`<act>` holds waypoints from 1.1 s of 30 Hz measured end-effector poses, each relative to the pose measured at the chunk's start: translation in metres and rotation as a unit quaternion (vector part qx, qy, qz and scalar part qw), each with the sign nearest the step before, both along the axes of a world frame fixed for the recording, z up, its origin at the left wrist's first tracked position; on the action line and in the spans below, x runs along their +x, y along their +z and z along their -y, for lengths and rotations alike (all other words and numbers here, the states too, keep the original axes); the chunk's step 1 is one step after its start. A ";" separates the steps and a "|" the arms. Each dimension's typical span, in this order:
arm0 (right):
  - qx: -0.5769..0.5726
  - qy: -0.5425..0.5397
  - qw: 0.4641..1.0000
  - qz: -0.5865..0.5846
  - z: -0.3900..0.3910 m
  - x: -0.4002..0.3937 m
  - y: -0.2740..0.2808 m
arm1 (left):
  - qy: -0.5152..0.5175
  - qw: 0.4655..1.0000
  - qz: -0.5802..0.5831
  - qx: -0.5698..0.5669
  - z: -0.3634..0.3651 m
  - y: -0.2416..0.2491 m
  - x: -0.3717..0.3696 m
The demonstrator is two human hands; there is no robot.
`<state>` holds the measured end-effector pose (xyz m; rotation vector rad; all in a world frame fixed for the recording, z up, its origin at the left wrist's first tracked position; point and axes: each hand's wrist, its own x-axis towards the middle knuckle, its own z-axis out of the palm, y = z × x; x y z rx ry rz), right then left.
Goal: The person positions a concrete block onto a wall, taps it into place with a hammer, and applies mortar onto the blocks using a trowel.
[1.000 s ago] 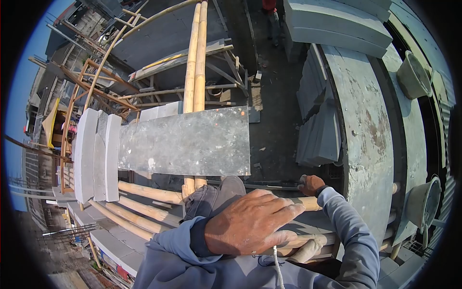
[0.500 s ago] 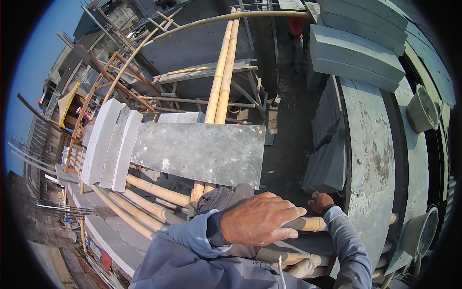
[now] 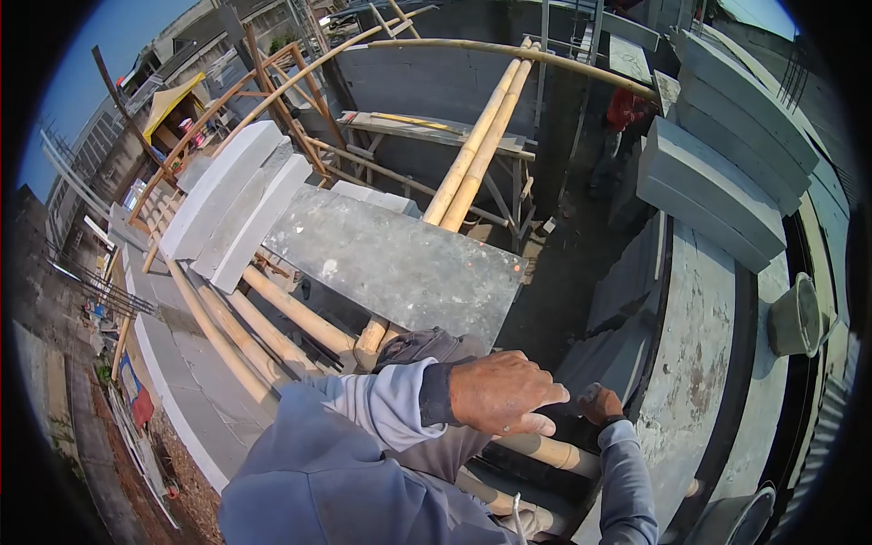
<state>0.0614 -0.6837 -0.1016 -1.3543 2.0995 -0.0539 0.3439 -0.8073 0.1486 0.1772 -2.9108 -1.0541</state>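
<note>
My left hand (image 3: 504, 395) hovers over my lap, thumb and index finger apart, nothing visible in it. Just to its right, my right hand (image 3: 599, 402) is curled closed beside a plank; a small pale spot shows at its fingers, too small to name. Ahead of my left hand lies a grey, paint-spotted board (image 3: 400, 259). Pale blocks (image 3: 227, 200) stand on edge at the board's left end. Under my hands run bamboo poles (image 3: 549, 452).
Stacked blocks (image 3: 713, 186) rest on the long plank (image 3: 695, 336) at the right. Two buckets (image 3: 793, 316) stand on that side. Bamboo poles (image 3: 481, 141) cross ahead, above a lower level. A person in red (image 3: 625, 109) is below, beyond the gap.
The view has turned, so the board and poles now slant more. My right hand appears slightly lower and nearer my left hand, still curled. My left hand stays apart-fingered.
</note>
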 end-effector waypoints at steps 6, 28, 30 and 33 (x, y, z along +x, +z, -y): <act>-0.008 0.000 1.000 0.021 -0.015 -0.012 -0.012 | 0.013 0.999 -0.030 -0.017 0.003 -0.004 0.004; 0.073 -0.002 0.997 0.009 0.023 0.025 0.005 | -0.010 0.999 0.030 -0.011 0.001 0.008 0.002; 0.085 -0.001 0.996 0.029 0.032 0.028 0.003 | 0.005 1.000 0.029 -0.007 0.002 0.009 0.001; 0.047 -0.001 0.998 0.037 0.052 0.037 0.009 | 0.040 0.999 0.022 0.003 0.003 0.014 -0.004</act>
